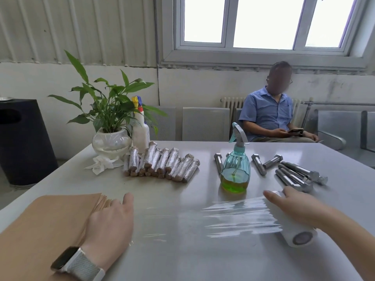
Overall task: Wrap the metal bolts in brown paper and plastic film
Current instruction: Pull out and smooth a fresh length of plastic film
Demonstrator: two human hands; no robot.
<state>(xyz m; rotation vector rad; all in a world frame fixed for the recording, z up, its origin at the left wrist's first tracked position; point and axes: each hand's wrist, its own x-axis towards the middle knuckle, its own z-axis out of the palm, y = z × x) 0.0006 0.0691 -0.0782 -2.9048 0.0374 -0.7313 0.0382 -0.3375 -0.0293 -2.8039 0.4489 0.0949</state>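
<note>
My right hand (292, 205) grips a white roll of plastic film (298, 234) at the right of the grey table (182, 260). A clear sheet of film (213, 218) is stretched from the roll leftward across the tabletop. My left hand (111, 222), with a watch on its wrist, lies flat by the sheet's left end, its fingers over a stack of brown paper (50, 226). Several bare metal bolts (296, 173) lie at the far right. A pile of wrapped bolts (160, 165) sits at the middle left.
A teal spray bottle (235, 169) with green liquid stands just beyond the film. A potted plant (109, 126), a white spray bottle (141, 130) and a crumpled tissue (101, 165) are at the far left. A person in a blue shirt (272, 114) sits behind the table.
</note>
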